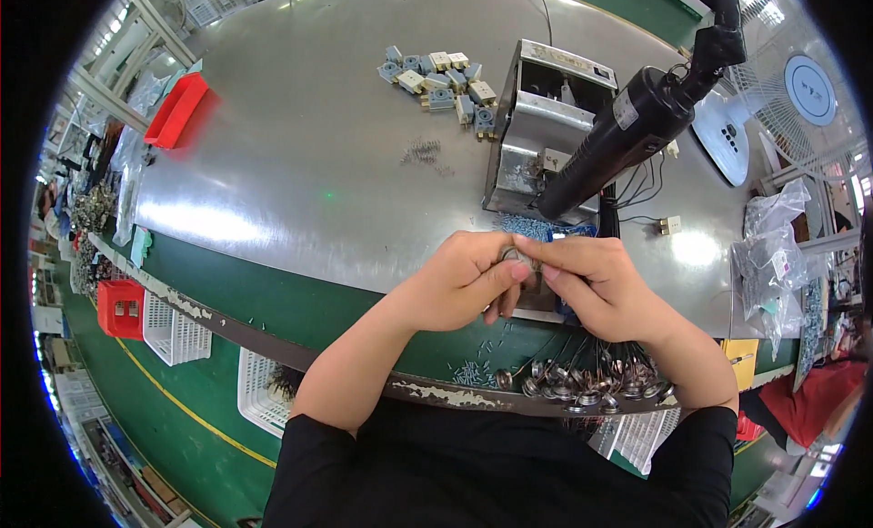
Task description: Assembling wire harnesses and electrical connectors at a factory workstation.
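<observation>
My left hand (468, 278) and my right hand (593, 282) meet above the front of the metal bench. Between the fingertips of both is a small round metal part (511, 254), mostly covered by the fingers; its far side is hidden. Just beyond the hands, many small silvery screws (526, 225) lie at the foot of a metal machine (544, 128). Close to my right forearm, a cluster of round metal parts with dark wires (605, 382) rests along the green near edge. Loose screws (473, 373) are scattered to the left of that cluster.
A black cylinder (605, 146) on a jointed arm slants over the machine. Grey and cream connector blocks (441, 82) are piled at its left, with small springs (425, 152) nearer. A red tray (177, 110) stands far left, a fan (809, 91) far right, plastic bags (771, 255) at right.
</observation>
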### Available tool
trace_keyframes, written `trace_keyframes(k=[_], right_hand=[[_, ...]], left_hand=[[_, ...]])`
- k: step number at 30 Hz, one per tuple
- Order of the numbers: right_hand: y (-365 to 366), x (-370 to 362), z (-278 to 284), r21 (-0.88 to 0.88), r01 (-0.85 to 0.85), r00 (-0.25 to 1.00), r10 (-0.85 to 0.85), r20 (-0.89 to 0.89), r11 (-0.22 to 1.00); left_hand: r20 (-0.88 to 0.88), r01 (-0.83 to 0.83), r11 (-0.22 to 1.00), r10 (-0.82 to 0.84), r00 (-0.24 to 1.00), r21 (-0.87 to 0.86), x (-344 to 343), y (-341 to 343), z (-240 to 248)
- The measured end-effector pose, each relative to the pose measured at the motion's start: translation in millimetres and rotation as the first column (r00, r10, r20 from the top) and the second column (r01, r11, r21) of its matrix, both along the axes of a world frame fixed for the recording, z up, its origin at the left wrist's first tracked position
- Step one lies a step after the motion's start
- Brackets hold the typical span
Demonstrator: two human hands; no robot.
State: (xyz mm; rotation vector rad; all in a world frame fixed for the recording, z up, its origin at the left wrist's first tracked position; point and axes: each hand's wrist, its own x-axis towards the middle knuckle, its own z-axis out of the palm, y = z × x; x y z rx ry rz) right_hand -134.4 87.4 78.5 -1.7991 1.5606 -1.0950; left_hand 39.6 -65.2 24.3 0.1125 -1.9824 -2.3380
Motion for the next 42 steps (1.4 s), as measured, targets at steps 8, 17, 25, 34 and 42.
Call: trace_keyframes(k=[8, 17, 25, 34, 42], right_hand=[[-4, -4, 12, 0.177, 0.109, 0.966, -0.146, 0.212, 0.978], [22, -53, 1, 0.226, 0.074, 0.860, 0.053, -0.507, 0.971], [29, -57, -12, 0.243, 0.104, 0.909, 0.007, -0.417, 0.964], [38, -85, -35, 0.129, 0.048, 0.966, -0.014, -0.257, 0.991], [17, -52, -38, 0.215, 0.143, 0.749, 0.036, -0.662, 0.966]], left_hand=[[-0.066, -0.021, 0.982, 0.033, 0.997, 0.188, 0, -2, -2], [-0.098, -0.326, 0.461, 0.452, 0.887, -0.825, 16, -80, 30], [-0.258, -0.189, -0.184, 0.501, 0.826, -0.965, -51, -240, -33], [-0.287, -0.278, -0.082, 0.404, 0.869, -0.957, -39, -254, -41], [-0.206, -0.342, 0.211, 0.484, 0.851, -0.916, 41, -195, -29]])
